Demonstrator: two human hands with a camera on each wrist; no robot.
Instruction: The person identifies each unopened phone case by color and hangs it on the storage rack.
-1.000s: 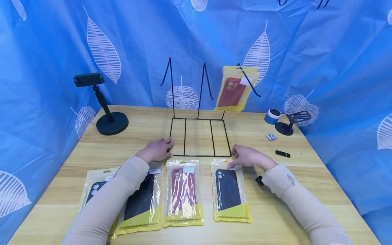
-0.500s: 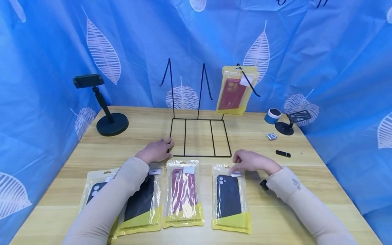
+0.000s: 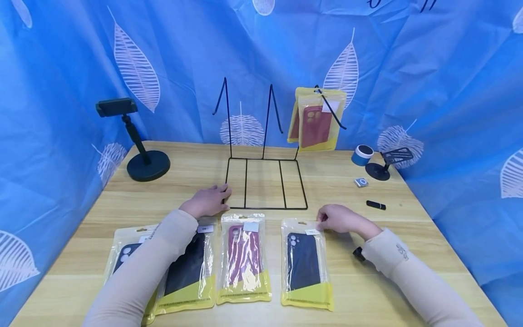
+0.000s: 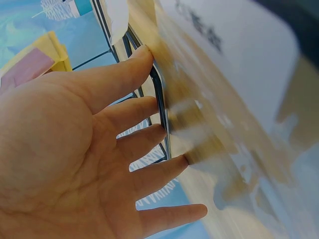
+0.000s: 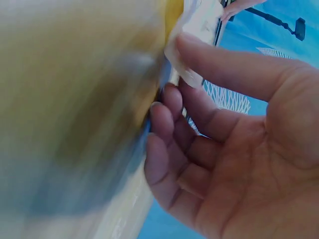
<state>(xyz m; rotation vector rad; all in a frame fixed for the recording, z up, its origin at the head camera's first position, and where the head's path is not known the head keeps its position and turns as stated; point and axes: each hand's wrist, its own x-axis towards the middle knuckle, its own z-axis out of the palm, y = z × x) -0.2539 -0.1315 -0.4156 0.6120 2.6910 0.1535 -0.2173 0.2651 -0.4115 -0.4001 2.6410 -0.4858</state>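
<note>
Left hand: we see our left hand (image 3: 207, 200) lying flat on the bench (image 3: 163, 195), fingers straight and spread, gripping nothing. In the left wrist view the fingertips (image 4: 144, 51) touch the black wire of the rack base (image 4: 158, 94).

Right hand: our right hand (image 3: 341, 219) sits at the top right corner of the dark phone case packet (image 3: 304, 263). In the right wrist view the thumb (image 5: 219, 64) and curled fingers pinch the packet's clear top edge (image 5: 192, 47); the rest of that view is blurred.

Dark packet: it lies flat on the bench, just in front of the rack's right-hand front corner, yellow strip toward us.

Red packet: a red phone case packet (image 3: 244, 259) lies flat beside it, between the two hands.

Left packets: two more packets (image 3: 188, 272) lie partly under our left sleeve (image 3: 151, 263); both show dark cases.

Wire rack: the wire rack (image 3: 265, 181) stands mid-bench with upright hooks at its back; yellow packets with a red case (image 3: 316, 120) hang on the rightmost hook.

Bench, left: a black phone stand (image 3: 143, 154) stands at the far left corner.

Bench, right: a blue-and-white roll (image 3: 362, 155), a small black holder (image 3: 386, 163), a small square gadget (image 3: 361, 182) and a black stick (image 3: 376, 205) lie well apart from the packets.
</note>
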